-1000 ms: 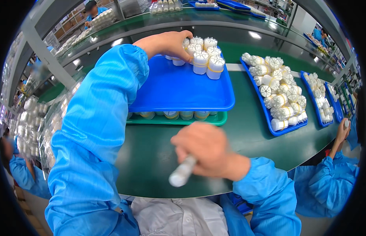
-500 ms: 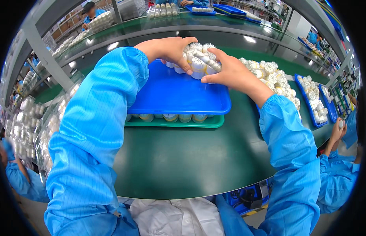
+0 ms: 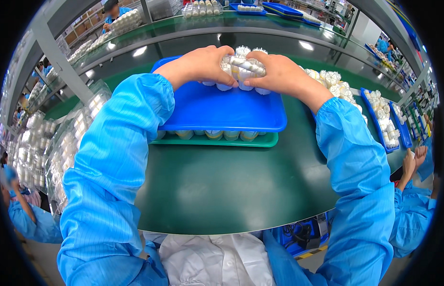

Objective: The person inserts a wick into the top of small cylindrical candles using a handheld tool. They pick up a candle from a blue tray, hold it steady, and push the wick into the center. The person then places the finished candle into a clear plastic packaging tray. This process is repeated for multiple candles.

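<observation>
Both my hands are over the far part of a blue tray (image 3: 222, 112), around white cylindrical bundles with thin wire ends on top. My left hand (image 3: 207, 64) curls in from the left, thumb and fingers closed on a white bundle (image 3: 243, 76). From the right, my right hand (image 3: 284, 76) closes on the same bundle, its thumb low on the front. A short white roll (image 3: 245, 65) lies nearly level across the bundle top, between my fingers. Other wire-topped bundles (image 3: 242, 50) stand just behind. My fingers partly hide the contact.
Under the blue tray, a green tray (image 3: 260, 140) holds more bundles. More white bundles (image 3: 339, 86) are heaped at right, beside a narrow blue tray (image 3: 380, 121). Plastic-wrapped packs (image 3: 71, 143) stand at left. A co-worker's hands (image 3: 412, 162) are at far right.
My fingertips have come closer together around the bundle. The short white roll has gone from steeply slanted to nearly level. The view has shifted slightly.
</observation>
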